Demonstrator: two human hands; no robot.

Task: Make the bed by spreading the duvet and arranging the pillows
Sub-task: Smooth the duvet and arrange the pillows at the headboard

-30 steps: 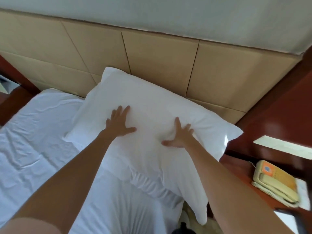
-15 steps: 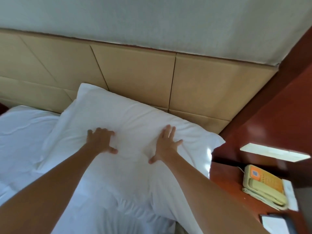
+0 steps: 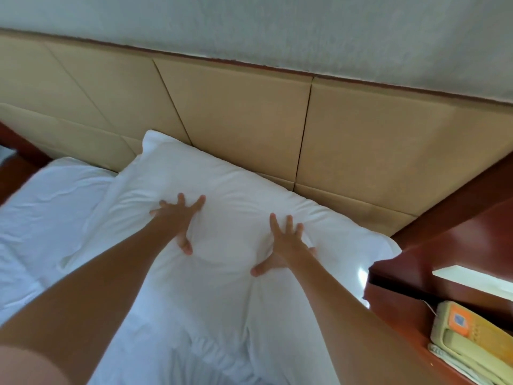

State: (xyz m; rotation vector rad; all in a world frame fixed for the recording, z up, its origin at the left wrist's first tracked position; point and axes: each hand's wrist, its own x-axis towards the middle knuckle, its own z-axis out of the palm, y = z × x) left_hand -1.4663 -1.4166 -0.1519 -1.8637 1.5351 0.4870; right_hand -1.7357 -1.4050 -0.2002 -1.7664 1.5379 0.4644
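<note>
Pillow: a plump white fabric pillow (image 3: 230, 218) lies at the head of the bed, its far edge against the tan padded panel headboard (image 3: 236, 112).
Left hand: the left hand (image 3: 177, 218) presses flat, fingers spread.
Right hand: the right hand (image 3: 283, 245) presses down likewise, fingers splayed, denting the cloth.
Bedding: a rumpled white sheet (image 3: 47, 207) lies left of the pillow.
Side table: a beige telephone (image 3: 469, 340) rests on the red-brown wooden nightstand (image 3: 399, 312).
</note>
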